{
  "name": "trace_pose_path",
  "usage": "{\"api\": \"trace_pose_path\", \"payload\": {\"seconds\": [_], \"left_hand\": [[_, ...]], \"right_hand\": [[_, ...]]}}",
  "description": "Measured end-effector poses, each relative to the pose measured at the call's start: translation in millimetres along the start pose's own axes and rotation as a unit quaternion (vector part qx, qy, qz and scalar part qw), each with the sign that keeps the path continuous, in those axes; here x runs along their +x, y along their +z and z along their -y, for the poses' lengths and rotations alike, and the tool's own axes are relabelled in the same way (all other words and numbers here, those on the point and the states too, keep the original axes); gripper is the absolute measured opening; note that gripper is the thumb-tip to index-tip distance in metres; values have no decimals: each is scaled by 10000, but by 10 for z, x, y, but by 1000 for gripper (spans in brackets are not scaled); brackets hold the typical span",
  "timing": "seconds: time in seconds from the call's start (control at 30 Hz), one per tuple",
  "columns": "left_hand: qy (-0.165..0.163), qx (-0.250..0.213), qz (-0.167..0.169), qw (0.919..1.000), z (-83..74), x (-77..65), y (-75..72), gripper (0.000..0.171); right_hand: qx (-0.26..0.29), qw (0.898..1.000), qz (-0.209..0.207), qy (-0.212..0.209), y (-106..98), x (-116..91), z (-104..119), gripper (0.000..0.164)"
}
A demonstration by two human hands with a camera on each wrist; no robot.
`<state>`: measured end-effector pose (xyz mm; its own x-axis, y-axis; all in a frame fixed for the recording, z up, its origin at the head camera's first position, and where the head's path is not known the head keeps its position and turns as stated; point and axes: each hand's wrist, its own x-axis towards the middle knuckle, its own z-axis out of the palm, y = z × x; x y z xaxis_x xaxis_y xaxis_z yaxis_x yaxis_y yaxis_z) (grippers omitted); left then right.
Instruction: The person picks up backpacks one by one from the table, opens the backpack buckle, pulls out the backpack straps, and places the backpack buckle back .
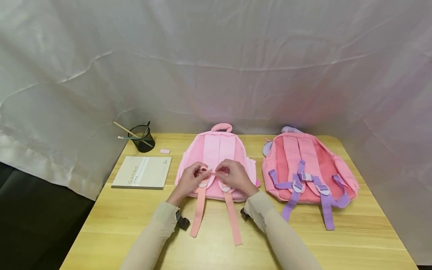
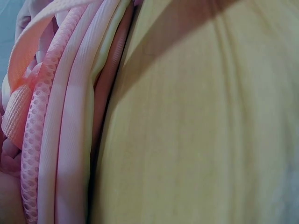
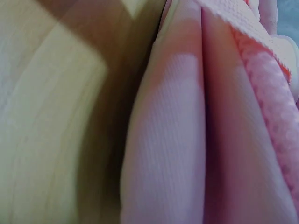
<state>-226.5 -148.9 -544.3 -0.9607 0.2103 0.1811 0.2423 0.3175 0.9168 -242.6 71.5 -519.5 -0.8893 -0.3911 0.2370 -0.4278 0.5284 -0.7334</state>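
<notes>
Fingers curled, the left hand [image 1: 191, 180] and right hand [image 1: 237, 175] pinch a coral webbing strap [image 1: 212, 172] over the pink fabric backpack [image 1: 211, 147].

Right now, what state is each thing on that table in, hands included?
Left hand, pinching the cross strap
Right hand, pinching it too
Cross strap, held between them; clipped or not, I can't tell
Light pink backpack, lying strap side up
Other backpack, strap side up, buckle seemingly fastened
Notebook, closed, flat
Pencil cup, upright, holding pencils
Eraser, lying flat
</notes>
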Motion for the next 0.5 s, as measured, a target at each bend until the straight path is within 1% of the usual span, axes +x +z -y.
{"api": "trace_pose_path", "payload": {"seconds": [0.2,0.3,0.5], "left_hand": [[-16,9,3,10000,2,-11,4,25],[1,5,-30,10000,-1,-7,4,25],[-66,-15,-90,9999,0,-15,9,24]], "right_hand": [[20,9999,-85,61,23,-3,-13,5],[19,9999,-96,32,27,4,-6,6],[-36,9999,-93,-69,57,19,11,7]]}}
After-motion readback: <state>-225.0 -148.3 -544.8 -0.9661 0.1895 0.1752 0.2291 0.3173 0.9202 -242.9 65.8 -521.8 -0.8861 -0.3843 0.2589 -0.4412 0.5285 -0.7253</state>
